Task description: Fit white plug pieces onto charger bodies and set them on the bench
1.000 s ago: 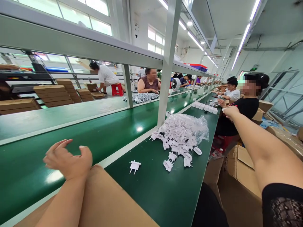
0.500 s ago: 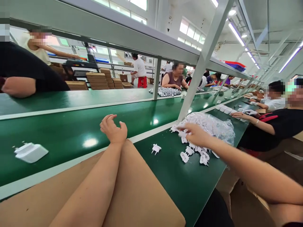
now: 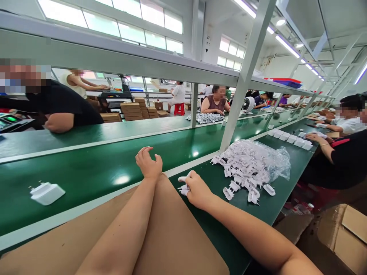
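Note:
My left hand (image 3: 149,162) hovers over the green belt (image 3: 94,164), fingers loosely curled and apart, with nothing in it. Its wrist rests at the corner of a brown cardboard sheet (image 3: 177,233). On the green bench beside that cardboard, my right hand (image 3: 199,191) is closed on a white two-pin plug piece (image 3: 183,190), pins pointing left. More white shows at its fingertips; I cannot tell whether it is a second piece. To the right lies a heap of similar white plug pieces (image 3: 243,160), partly under a clear plastic bag (image 3: 279,162). A white charger (image 3: 48,193) lies on the belt at left, pins up.
A slanting metal post (image 3: 243,80) and a long shelf (image 3: 143,61) stand beyond the heap. At right, a co-worker's hand (image 3: 314,137) is by a row of white blocks (image 3: 289,138). A co-worker in black (image 3: 65,107) leans across the far bench. Cardboard boxes (image 3: 344,233) are at lower right.
My right hand has moved left from the heap to where a lone plug piece lay, and now grips a piece. My left hand keeps its pose. The view has shifted slightly.

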Tool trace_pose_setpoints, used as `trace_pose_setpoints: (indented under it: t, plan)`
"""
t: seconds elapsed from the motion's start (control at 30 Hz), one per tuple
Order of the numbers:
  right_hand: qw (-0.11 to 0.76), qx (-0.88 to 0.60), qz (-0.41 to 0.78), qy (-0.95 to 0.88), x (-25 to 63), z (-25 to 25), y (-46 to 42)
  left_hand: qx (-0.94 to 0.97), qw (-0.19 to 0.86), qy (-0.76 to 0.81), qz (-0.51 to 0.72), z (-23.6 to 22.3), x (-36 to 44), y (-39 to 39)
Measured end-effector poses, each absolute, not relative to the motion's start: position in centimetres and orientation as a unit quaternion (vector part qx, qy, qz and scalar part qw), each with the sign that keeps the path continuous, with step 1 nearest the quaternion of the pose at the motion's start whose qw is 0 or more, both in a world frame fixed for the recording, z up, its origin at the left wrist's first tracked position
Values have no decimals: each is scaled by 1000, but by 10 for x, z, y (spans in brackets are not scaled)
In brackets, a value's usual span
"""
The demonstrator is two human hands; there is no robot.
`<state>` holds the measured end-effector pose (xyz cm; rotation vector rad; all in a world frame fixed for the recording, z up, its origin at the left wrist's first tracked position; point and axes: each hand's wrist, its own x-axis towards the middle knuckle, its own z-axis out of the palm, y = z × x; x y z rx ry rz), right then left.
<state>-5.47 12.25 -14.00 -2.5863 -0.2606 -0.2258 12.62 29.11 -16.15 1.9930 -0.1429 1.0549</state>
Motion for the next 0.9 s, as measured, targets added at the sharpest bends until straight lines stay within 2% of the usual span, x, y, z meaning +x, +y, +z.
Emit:
trace_pose_setpoints:
  t: [0.2, 0.4, 0.5, 0.67, 0.9]
  plan:
    - [468, -865, -151, -104, -43, -174, 114, 838, 372, -86, 390, -166, 128, 292]
    - [544, -831, -117, -34, -29, -183, 113, 928, 253, -105, 253, -181, 139, 295]
    - [536, -838, -96, -39, -26, -182, 112, 958, 187, -133, 171, -187, 146, 295]
    - [467, -877, -91, -75, -24, -184, 112, 970, 132, -131, 157, -185, 150, 297]
    - [362, -922, -96, -96, -17, -181, 116, 993, 59, -66, 81, -153, 112, 272]
